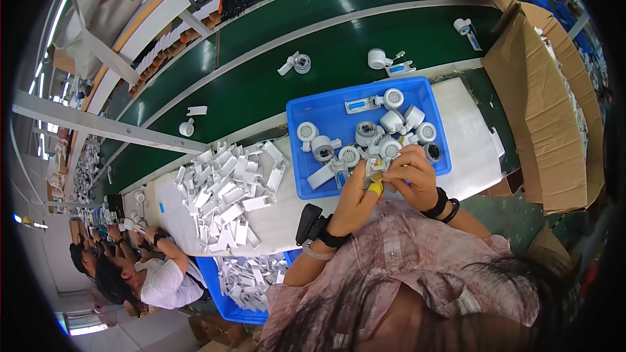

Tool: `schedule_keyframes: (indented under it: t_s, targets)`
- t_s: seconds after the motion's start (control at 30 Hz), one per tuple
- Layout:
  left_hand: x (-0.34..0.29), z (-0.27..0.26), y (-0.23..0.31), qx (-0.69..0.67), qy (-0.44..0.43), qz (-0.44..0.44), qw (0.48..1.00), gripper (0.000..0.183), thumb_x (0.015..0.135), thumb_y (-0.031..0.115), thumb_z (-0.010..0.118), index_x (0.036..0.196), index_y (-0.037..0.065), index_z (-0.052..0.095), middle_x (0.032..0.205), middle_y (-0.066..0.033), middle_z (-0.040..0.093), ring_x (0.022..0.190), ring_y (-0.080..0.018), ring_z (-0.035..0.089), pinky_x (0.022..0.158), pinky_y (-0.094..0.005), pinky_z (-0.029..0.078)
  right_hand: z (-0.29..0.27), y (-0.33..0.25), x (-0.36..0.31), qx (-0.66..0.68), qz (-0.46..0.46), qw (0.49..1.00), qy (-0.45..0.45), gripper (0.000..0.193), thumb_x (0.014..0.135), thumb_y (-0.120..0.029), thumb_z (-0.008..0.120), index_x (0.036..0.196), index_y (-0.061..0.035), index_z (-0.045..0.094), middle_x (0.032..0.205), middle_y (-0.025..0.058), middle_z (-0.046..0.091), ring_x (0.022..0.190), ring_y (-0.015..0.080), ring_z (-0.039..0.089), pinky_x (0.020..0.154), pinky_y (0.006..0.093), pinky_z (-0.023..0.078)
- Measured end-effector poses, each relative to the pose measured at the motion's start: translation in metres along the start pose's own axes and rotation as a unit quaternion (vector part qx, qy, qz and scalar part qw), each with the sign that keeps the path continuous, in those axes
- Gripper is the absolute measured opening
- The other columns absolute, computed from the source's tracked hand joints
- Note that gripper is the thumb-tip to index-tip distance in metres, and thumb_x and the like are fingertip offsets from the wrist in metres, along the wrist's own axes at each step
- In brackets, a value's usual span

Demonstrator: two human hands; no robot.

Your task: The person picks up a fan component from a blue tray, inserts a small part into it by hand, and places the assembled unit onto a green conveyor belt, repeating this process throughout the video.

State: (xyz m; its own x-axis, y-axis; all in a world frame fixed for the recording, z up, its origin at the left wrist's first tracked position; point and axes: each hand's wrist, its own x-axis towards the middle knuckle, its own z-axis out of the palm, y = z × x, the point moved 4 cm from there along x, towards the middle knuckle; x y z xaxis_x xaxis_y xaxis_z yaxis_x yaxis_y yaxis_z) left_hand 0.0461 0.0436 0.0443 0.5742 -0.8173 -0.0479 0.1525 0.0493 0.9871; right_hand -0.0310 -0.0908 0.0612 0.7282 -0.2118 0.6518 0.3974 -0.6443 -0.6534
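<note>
My left hand [355, 201] and my right hand [413, 175] meet over the near edge of a blue tray [295, 168], fingers closed in a pinch. Something small and yellow [375, 187] shows between them. I cannot tell whether it is a held piece or a cover on a fingertip. The fingers hide most of what they grip. Just beyond them, white mini fans [392, 121] with round grilled heads lie jumbled in the tray. One fan [364, 103] at the tray's far side shows a blue part in its open handle.
A heap of white plastic shells [228, 186] lies left of the tray, above a blue bin [225, 303] of similar shells. Fans sit spaced along the green conveyor [248, 81]. A large cardboard box [531, 104] stands right. Co-workers [163, 270] are at far left.
</note>
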Motion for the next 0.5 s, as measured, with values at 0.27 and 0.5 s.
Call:
schedule_keyframes:
  t_s: [0.27,0.5]
  targets:
    - [-0.0017,0.0014,0.0039,0.035,0.001,-0.003,0.999,0.035,0.086,0.003,0.046,0.121,-0.001,0.042,0.091,-0.0109,0.057,0.074,-0.0161,0.057,0.065,-0.0290,0.047,-0.0005,0.0005,-0.0038,-0.016,0.008,1.000,0.007,0.022,0.071,-0.002,0.075,0.089,-0.0133,0.070,0.085,-0.0001,0.059,0.082,0.0187,0.055,0.088,0.0383,0.039]
    - [-0.0031,0.0026,0.0046,0.083,0.021,-0.005,0.996,0.040,0.085,0.004,0.047,0.124,-0.003,0.042,0.101,-0.0189,0.058,0.089,-0.0311,0.058,0.080,-0.0355,0.045,0.0004,-0.0009,-0.0055,-0.026,0.011,0.999,0.018,0.021,0.071,-0.004,0.076,0.088,-0.0136,0.070,0.083,-0.0007,0.059,0.080,0.0168,0.055,0.089,0.0389,0.038]
